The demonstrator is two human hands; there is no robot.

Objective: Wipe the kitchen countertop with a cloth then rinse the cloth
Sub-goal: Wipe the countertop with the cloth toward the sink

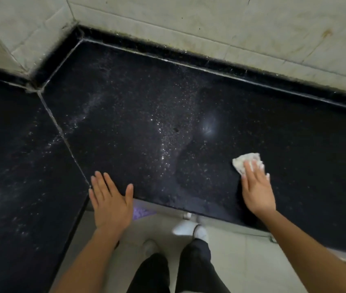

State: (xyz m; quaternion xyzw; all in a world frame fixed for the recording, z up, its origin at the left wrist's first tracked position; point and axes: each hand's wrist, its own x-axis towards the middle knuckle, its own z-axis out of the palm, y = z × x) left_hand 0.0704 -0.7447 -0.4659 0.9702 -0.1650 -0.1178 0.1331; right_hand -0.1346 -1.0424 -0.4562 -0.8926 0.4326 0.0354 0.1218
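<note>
Our right hand [257,191] lies flat with the fingers straight and close together, pressing a small whitish cloth [245,162] onto the black speckled worktop [125,98]. The cloth sits at about 3 o'clock from the middle of the view, not far from the worktop's front edge, and its crumpled far end shows past our fingertips towards 11 o'clock. Our left hand [110,206] is open too, with the fingers spread and the thumb out to the side. Its palm rests on the front edge at about 7 o'clock and it holds nothing. The two hands are well apart. Just beside the left fingertips ends a pale seam [58,127], which runs from there towards 11 o'clock into the corner and splits the worktop into two slabs. A band of fine bright specks [165,144] crosses the slab between the hands, and a soft glare spot [209,125] lies at 12 o'clock of the cloth. Pale tiled walls [210,22] close the worktop at 12 and 10 o'clock, with a raised black strip along their foot. Towards 6 o'clock we see the light floor [242,261], our dark trouser legs [195,267] and white footwear [186,227]. A purple scrap [141,212] shows just beside our left thumb, and we cannot tell what it is.
</note>
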